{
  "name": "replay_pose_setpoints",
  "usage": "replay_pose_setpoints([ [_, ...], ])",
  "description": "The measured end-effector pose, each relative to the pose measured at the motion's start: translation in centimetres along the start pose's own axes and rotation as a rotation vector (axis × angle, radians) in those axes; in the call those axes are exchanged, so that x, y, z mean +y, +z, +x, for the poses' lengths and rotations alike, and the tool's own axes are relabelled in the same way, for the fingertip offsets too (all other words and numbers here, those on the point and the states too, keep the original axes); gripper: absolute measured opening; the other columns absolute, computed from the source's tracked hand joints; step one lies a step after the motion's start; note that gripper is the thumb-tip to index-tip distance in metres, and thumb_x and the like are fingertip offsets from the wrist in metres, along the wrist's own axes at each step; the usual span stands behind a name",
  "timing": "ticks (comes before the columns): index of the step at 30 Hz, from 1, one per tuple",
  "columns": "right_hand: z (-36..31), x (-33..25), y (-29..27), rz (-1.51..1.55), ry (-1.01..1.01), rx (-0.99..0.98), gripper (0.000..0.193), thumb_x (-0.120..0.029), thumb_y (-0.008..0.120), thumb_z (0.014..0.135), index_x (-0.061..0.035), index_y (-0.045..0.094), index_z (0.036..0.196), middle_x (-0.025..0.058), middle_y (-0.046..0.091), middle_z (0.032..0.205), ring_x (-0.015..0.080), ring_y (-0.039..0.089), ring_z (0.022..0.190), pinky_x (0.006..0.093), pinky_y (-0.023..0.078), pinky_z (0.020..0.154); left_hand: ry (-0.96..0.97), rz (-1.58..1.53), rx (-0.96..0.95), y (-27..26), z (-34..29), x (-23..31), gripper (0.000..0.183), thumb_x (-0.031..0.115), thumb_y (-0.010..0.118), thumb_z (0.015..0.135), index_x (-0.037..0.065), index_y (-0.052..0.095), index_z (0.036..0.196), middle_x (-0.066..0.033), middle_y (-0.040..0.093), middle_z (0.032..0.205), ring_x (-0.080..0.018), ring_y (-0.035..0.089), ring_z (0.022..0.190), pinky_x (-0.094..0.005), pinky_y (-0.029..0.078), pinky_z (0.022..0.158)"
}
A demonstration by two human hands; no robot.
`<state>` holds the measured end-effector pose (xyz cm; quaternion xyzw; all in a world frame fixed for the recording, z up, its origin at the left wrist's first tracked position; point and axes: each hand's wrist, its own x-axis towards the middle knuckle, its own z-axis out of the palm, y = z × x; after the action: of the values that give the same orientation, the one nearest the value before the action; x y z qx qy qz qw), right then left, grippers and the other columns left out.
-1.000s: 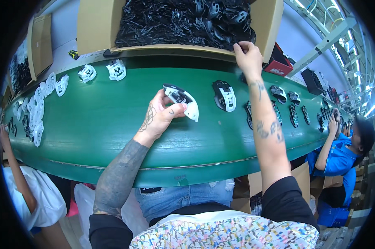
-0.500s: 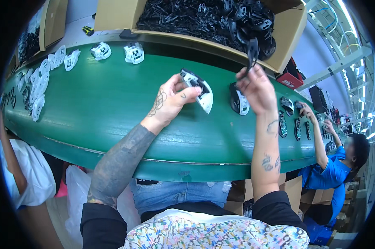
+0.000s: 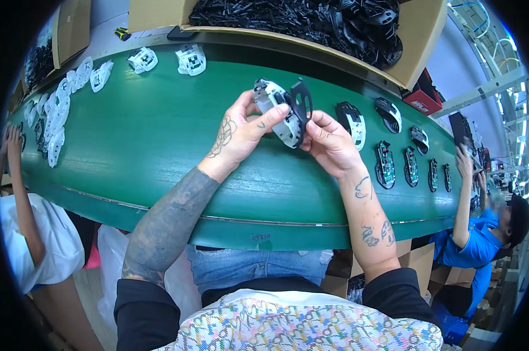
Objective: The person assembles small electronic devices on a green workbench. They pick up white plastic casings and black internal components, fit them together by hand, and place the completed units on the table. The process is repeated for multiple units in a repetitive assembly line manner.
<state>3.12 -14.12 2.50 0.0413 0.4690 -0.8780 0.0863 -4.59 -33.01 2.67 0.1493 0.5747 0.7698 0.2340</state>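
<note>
Green conveyor belt (image 3: 159, 146) curves across the line, with a cardboard box of black plastic parts (image 3: 311, 17) at the far edge and white shells (image 3: 54, 123) queued far left.

Left hand (image 3: 238, 134) holds the white housing (image 3: 276, 108) above the belt centre, thumb and fingers clamped on its near edge. Right hand (image 3: 329, 143) pinches the black flat insert (image 3: 301, 105) against the housing's right side, fingers closed on it.

Fit tips, as I judge it: keep the housing steady in the left, line up the insert outline with the housing before pressing, push evenly near the edges, don't twist it.

Housing: white, oval, moulded ribs and cut-outs inside, open side toward the insert. Insert: thin, black, rounded outline with holes, standing roughly edge-on to the camera.

Further right, finished units (image 3: 351, 120) and green circuit boards (image 3: 385, 164) lie in a row on the belt. Co-worker in blue (image 3: 475, 245) at far right, another person's arm (image 3: 19, 193) at left.
</note>
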Motion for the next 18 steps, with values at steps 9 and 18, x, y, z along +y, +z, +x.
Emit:
replay_pose_setpoints([
  [9, 0.2, 0.5, 1.3, -0.594, -0.246, 0.124, 0.038, -0.011, 0.068, 0.086, -0.001, 0.052, 0.119, 0.004, 0.059, 0.097, 0.0084, 0.056, 0.083, 0.0227, 0.048, 0.078, 0.035, 0.028, -0.029, -0.5, -0.1, -0.4, 0.057, 0.022, 0.077, 0.077, -0.001, 0.046, 0.119, -0.0115, 0.057, 0.11, -0.0175, 0.061, 0.098, -0.0299, 0.05, 0.085],
  [18, 0.1, 1.7, 2.3, -0.459, -0.1, 0.071, 0.042, -0.022, 0.061, 0.092, -0.0002, 0.051, 0.127, 0.0077, 0.062, 0.113, 0.0171, 0.06, 0.101, 0.0305, 0.047, 0.089, 0.059, -0.029, -0.026, -0.6, -0.6, 1.0, 0.037, 0.012, 0.076, 0.076, 0.003, 0.054, 0.105, -0.0082, 0.063, 0.101, -0.0137, 0.061, 0.092, -0.0277, 0.048, 0.086],
])
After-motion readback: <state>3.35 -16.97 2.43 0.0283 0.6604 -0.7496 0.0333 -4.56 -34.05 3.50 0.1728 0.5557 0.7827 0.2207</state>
